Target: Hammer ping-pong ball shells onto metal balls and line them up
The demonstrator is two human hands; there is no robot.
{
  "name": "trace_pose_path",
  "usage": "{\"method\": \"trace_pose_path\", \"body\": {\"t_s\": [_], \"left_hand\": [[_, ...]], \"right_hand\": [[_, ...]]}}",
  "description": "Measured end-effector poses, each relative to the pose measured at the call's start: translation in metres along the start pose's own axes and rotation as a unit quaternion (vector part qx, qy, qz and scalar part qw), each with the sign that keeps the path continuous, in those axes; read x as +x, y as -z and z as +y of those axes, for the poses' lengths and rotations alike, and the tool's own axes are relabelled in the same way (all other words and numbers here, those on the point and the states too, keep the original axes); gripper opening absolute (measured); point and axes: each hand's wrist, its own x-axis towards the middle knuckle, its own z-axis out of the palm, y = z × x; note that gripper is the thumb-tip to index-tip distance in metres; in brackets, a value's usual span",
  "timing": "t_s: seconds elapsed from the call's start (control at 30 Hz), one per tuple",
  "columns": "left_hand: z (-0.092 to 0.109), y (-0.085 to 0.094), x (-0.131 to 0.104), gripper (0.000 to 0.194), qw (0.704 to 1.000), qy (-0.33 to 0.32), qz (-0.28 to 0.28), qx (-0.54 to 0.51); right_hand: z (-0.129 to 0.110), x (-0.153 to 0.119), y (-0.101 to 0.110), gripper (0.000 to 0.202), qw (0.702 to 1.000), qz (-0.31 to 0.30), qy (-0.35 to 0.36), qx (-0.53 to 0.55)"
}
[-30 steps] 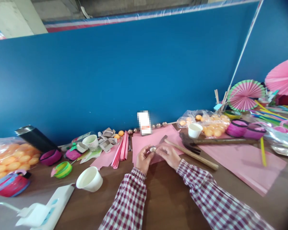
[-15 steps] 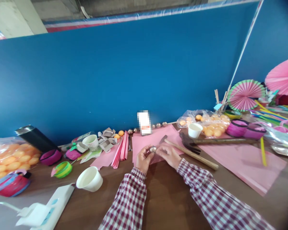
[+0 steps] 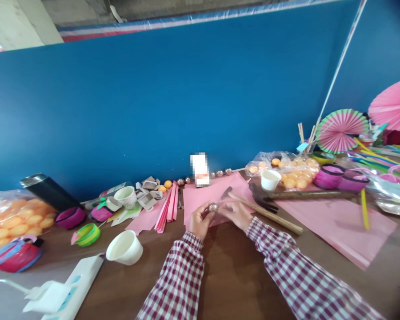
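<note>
A small shiny metallic ball [image 3: 213, 207] is pinched between the thumb and fingers of my left hand [image 3: 199, 223], just above the front of a pink paper sheet [image 3: 196, 202]. My right hand [image 3: 237, 215] is close against the ball's right side, its thumb and fingertips drawn together. Whether something tiny sits in that pinch I cannot make out. Right of my hands lies a hammer [image 3: 266, 212] with a wooden handle, its head on the pink sheet. Several similar metallic balls [image 3: 228, 171] stand in a row behind the sheet, against the blue panel.
A white paper cup [image 3: 124, 248] and a power strip [image 3: 83, 278] stand at left. Folded pink paper [image 3: 166, 209] lies left of the sheet. Beyond the hammer are a second hammer [image 3: 313, 195], another white cup [image 3: 270, 180] and bagged orange balls [image 3: 296, 175].
Both hands stay almost in place. The ball has shifted very slightly in the left fingers, and the right fingertips have moved a little around it.
</note>
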Motion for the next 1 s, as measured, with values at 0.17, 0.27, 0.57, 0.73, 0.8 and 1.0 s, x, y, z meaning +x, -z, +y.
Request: {"method": "trace_pose_path", "body": {"t_s": [0.17, 0.27, 0.57, 0.73, 0.8, 1.0], "left_hand": [[0.001, 0.0, 0.0, 0.04, 1.0, 0.012, 0.006, 0.005], [0.001, -0.001, 0.0, 0.039, 1.0, 0.018, 0.01, 0.013], [0.006, -0.004, -0.002, 0.037, 1.0, 0.018, 0.02, 0.006], [0.004, -0.003, -0.002, 0.038, 1.0, 0.014, 0.02, 0.01], [0.004, -0.003, -0.002, 0.037, 1.0, 0.011, 0.022, 0.012], [0.004, -0.004, -0.002, 0.038, 0.999, 0.011, 0.022, 0.023]], "right_hand": [[0.0, 0.001, -0.001, 0.023, 0.999, 0.033, 0.008, 0.004], [0.0, 0.001, -0.002, 0.029, 0.999, 0.043, -0.004, 0.031], [-0.01, -0.002, -0.002, 0.036, 0.999, 0.036, -0.007, 0.035], [-0.008, -0.001, -0.002, 0.035, 0.999, 0.029, 0.002, 0.036], [-0.007, -0.001, -0.003, 0.035, 0.999, 0.027, 0.004, 0.038], [-0.009, -0.002, -0.003, 0.034, 0.999, 0.03, 0.001, 0.029]]}}
